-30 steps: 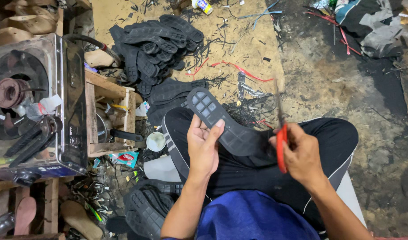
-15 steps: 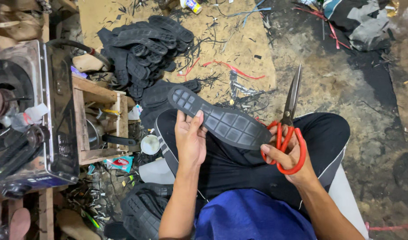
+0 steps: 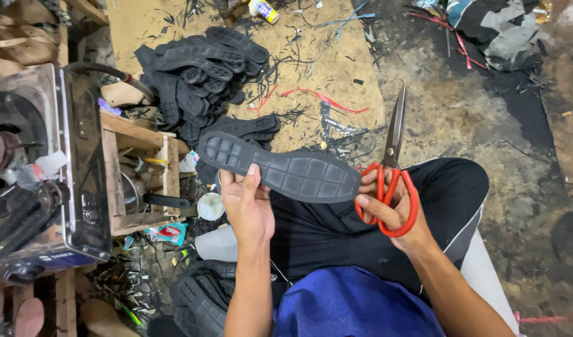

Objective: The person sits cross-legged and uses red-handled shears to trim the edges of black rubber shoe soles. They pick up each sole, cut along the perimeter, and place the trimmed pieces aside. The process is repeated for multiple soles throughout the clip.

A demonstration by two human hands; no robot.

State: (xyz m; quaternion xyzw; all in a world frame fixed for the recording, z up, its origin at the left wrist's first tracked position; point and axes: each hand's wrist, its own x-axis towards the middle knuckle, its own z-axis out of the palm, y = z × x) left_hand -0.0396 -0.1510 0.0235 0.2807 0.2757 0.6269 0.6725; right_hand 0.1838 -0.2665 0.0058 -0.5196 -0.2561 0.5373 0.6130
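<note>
Standing over this person sitting cross-legged on the floor. Far left of their fingers there's a metal machine (image 3: 43,168) and a wooden crate (image 3: 139,181) with a small round tub (image 3: 210,206) just beside it, and beyond the fingertips a pile of black soles (image 3: 199,68) on the scrap-strewn board.

The left hand (image 3: 249,209) is closed on a black rubber shoe sole (image 3: 277,168), tread side up: the thumb (image 3: 252,181) lies across the tread and the other fingers are tucked behind, out of sight. The sole spans the gap between both hands, its toe end sticking out past the left fingers and its heel end touching the right hand's fingertips.

The right hand (image 3: 392,206) has its fingers through the red loops of a pair of scissors (image 3: 392,156), blades shut and pointing away from the body.

My read: that sole looks light and bendy, grippy rather than slick, nothing fragile. Pinching near the middle like this seems smart, since holding an end would probably let it droop.
</note>
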